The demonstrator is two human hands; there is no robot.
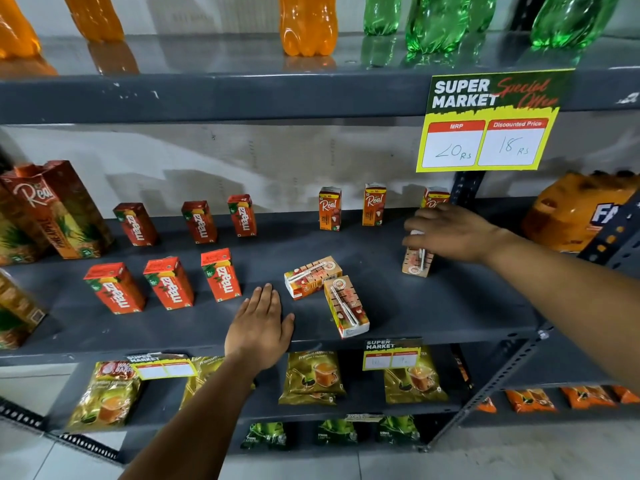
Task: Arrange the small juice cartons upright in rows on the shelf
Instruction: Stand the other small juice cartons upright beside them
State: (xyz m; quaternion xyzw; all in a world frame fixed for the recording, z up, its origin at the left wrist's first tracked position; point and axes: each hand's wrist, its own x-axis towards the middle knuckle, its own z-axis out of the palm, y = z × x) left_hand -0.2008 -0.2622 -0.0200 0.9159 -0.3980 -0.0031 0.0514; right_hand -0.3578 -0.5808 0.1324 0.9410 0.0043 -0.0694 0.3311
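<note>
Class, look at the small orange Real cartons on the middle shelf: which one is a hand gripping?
The front-row carton at far right, upright under the right hand; two others lie flat, untouched.

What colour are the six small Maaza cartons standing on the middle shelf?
The Maaza cartons are red-orange with white lettering, seen in the head view.

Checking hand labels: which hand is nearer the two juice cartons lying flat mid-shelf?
Left. The left hand rests flat on the shelf just left of the lying cartons; the right hand is farther right, on an upright carton.

Even indoor light, fisheye-warped edges
</note>
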